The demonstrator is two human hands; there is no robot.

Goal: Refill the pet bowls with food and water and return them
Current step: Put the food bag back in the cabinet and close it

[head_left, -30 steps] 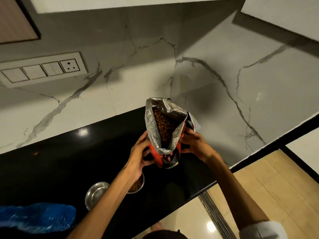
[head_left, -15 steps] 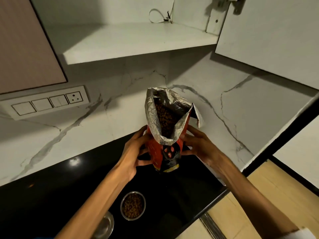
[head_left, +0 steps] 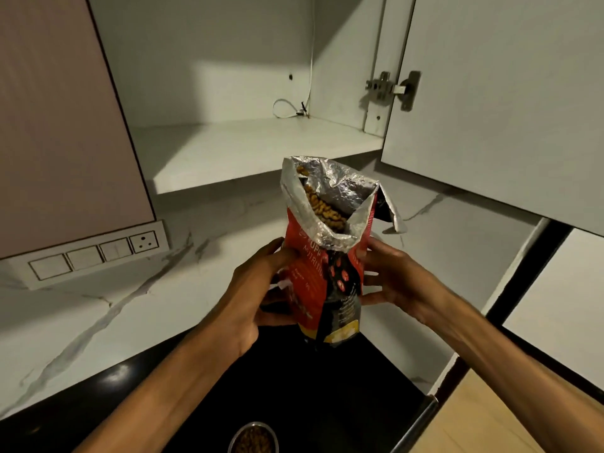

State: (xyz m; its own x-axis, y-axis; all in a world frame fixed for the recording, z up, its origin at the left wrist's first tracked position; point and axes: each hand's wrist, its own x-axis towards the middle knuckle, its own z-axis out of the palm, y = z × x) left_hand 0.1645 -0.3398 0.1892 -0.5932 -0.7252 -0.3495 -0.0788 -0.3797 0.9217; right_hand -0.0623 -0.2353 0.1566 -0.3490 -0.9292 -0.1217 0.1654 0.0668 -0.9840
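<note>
I hold a red and black pet food bag (head_left: pixel 327 273) upright above the black counter (head_left: pixel 327 387). Its foil-lined top is open and brown kibble shows inside. My left hand (head_left: pixel 258 295) grips the bag's left side and my right hand (head_left: pixel 395 282) grips its right side. A steel bowl (head_left: pixel 253 439) full of kibble sits on the counter at the bottom edge of the view, partly cut off. No second bowl is visible in this view.
An open wall cabinet with a bare white shelf (head_left: pixel 248 152) is just above and behind the bag. Its door (head_left: pixel 510 103) swings open on the right. A switch plate with a socket (head_left: pixel 98 253) is on the marble wall at left.
The bag has been lifted off the counter toward the open cabinet, still held in both hands. My view tilted up, so the empty steel bowl and blue bag dropped out of sight.
</note>
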